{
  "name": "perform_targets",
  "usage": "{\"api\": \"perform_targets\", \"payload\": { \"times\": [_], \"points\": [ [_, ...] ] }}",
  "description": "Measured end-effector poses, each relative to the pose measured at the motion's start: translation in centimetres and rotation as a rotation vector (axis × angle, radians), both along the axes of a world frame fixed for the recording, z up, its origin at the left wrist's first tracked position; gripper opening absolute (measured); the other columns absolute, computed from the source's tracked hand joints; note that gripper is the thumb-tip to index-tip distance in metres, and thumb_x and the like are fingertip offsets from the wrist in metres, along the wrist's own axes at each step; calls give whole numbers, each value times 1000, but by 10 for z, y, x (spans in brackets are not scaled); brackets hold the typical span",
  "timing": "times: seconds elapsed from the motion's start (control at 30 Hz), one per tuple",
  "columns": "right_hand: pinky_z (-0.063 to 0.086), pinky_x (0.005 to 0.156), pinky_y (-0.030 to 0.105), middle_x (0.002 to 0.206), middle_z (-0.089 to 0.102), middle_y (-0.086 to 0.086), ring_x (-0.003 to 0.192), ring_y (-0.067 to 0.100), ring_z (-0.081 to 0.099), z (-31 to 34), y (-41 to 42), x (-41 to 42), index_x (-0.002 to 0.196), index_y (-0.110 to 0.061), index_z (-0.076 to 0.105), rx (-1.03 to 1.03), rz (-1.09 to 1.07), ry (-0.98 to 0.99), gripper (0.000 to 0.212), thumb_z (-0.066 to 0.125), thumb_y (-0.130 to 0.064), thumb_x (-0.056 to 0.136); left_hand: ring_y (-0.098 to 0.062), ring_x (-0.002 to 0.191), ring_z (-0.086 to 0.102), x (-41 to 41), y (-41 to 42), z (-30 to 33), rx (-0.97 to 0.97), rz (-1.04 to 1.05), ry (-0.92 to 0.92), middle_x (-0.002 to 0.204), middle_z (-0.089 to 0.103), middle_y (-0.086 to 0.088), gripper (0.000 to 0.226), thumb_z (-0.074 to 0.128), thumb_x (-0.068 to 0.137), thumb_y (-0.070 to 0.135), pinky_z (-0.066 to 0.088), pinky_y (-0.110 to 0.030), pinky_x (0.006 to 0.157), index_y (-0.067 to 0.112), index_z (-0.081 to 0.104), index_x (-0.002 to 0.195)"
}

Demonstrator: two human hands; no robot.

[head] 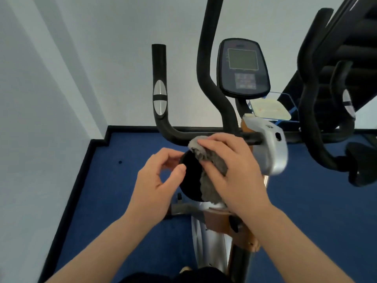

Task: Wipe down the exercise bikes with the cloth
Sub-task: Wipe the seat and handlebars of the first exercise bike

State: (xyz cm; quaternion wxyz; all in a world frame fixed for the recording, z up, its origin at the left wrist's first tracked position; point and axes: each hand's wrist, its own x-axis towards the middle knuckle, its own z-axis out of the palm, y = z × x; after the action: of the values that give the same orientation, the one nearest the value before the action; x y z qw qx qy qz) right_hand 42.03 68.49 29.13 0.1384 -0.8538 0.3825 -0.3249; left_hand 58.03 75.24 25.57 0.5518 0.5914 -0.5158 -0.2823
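Note:
The exercise bike's silver housing (272, 148) lies just below its console (242, 68) and black handlebars (160, 88). In front of it is a black round part (191, 180) of the bike. A grey fluffy cloth (211, 186) lies over that part's right side. My right hand (234, 166) presses the cloth down with spread, fairly straight fingers. My left hand (157, 186) holds the round part's left edge between curled fingers and thumb.
A second black exercise machine (314, 99) stands close on the right. A clear tray with a pale sheet (269, 109) sits behind the console. White walls close in at the left and back. Blue carpet (126, 180) covers the floor.

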Motion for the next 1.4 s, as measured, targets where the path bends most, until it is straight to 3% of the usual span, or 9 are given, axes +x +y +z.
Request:
{"api": "perform_targets", "payload": {
  "times": [0.2, 0.4, 0.7, 0.87, 1.03, 1.13, 1.23, 1.33, 1.4],
  "points": [
    [32, 99, 8, 122, 55, -10, 117, 6, 49, -3, 11, -19, 121, -23, 64, 92, -32, -65, 32, 65, -23, 89, -14, 94, 62, -4, 2, 2, 23, 63, -42, 89, 66, 9, 16, 50, 82, 43, 48, -25, 80, 36, 62, 90],
    [37, 97, 19, 121, 55, -16, 114, 6, 49, 5, -2, 0, 128, -30, 57, 230, -31, -22, 33, 55, -27, 95, -10, 92, 61, -8, 0, 3, 12, 96, -68, 88, 65, 12, 13, 48, 81, 40, 44, -12, 78, 40, 60, 87],
    [36, 87, 15, 115, 50, -17, 108, 1, 47, 8, -6, 2, 129, -34, 49, 297, -34, 12, 32, 49, -32, 97, -9, 90, 61, -9, -1, 3, 1, 109, -79, 88, 65, 14, 13, 48, 80, 38, 45, -12, 77, 39, 59, 87],
    [39, 90, 12, 116, 47, -25, 111, -7, 44, -2, 12, -22, 133, -37, 41, 408, -103, -128, 49, 41, -56, 88, -11, 90, 61, -11, 0, 3, 3, 118, -87, 89, 65, 13, 14, 47, 81, 38, 45, -13, 76, 41, 60, 88],
    [44, 94, 29, 115, 54, -13, 109, 5, 50, -6, 7, -5, 130, -30, 45, 379, -148, -102, 42, 43, -49, 93, -15, 87, 61, -14, -3, 2, -23, 136, -113, 85, 63, 11, 12, 47, 81, 33, 47, -16, 75, 35, 58, 85],
    [41, 88, 22, 115, 53, -11, 106, 4, 49, -8, 22, -13, 136, -29, 40, 359, -182, -120, 58, 35, -58, 86, -15, 86, 60, -16, -4, 1, -30, 156, -123, 84, 62, 12, 13, 46, 82, 33, 45, -15, 76, 35, 58, 85],
    [34, 74, 23, 100, 49, -12, 96, 7, 48, -3, 3, -7, 131, -29, 43, 313, -175, 12, 46, 37, -53, 91, -11, 83, 60, -17, -4, 2, -36, 148, -124, 83, 62, 12, 14, 45, 82, 31, 44, -12, 76, 31, 59, 85],
    [36, 77, 27, 99, 49, -13, 100, 11, 48, 3, -1, -3, 127, -27, 46, 280, -147, 65, 37, 39, -46, 97, -10, 84, 60, -17, -3, 4, -28, 153, -125, 83, 62, 13, 14, 45, 81, 32, 43, -11, 75, 30, 58, 85],
    [39, 80, 27, 101, 53, -11, 97, 12, 48, 1, 13, -14, 133, -24, 45, 247, -126, 64, 46, 34, -47, 95, -12, 87, 61, -17, -1, 5, -9, 161, -130, 85, 64, 13, 14, 45, 82, 35, 44, -13, 76, 35, 59, 86]
  ]
}}
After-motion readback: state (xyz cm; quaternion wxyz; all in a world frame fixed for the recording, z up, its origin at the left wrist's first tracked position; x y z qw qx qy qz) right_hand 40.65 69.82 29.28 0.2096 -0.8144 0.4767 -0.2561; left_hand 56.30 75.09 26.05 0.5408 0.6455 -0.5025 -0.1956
